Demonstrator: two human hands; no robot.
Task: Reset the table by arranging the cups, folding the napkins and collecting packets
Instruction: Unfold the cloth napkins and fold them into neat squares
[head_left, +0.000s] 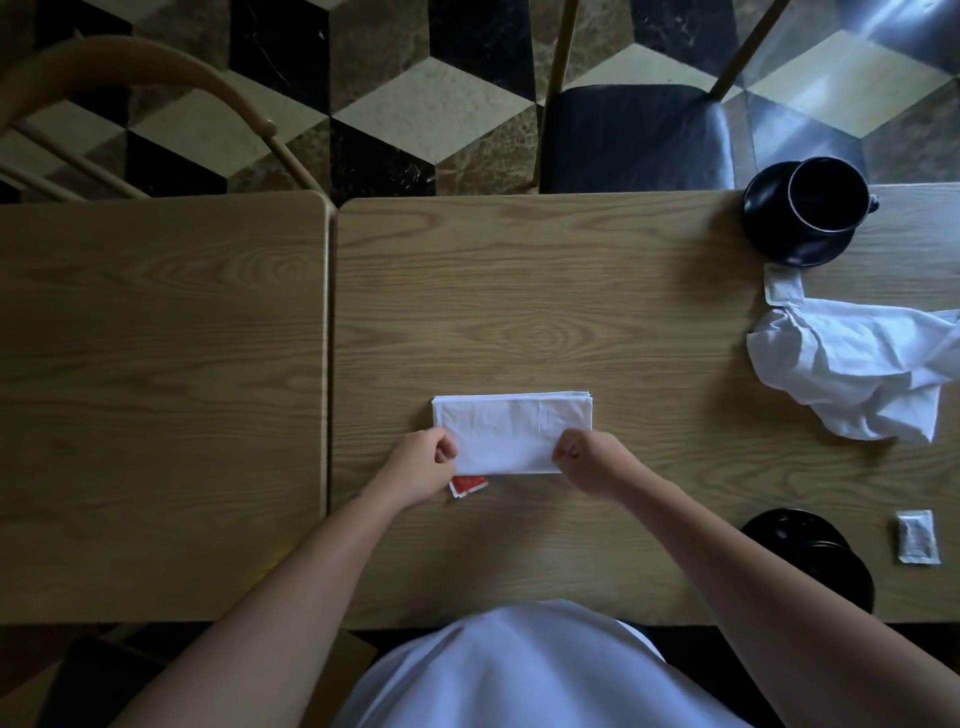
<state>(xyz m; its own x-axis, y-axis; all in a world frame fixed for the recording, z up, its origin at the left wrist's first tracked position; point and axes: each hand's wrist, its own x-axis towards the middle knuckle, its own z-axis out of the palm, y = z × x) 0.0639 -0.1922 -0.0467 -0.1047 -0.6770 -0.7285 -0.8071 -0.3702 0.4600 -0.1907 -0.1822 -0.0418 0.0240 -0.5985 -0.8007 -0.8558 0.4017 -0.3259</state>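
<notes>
Seen from above, a wooden table (597, 291). The left hand (423, 467) pinches the near left corner of a folded white napkin (511, 434); a red packet (467, 486) peeks out just beneath that hand. The right hand (589, 460) pinches the near right corner. Well right of both hands: a black cup (826, 200) on a saucer (769, 228) farthest, a crumpled napkin (852, 374) nearer, and a pale packet (917, 544) beside a second black saucer (810, 540) nearest.
</notes>
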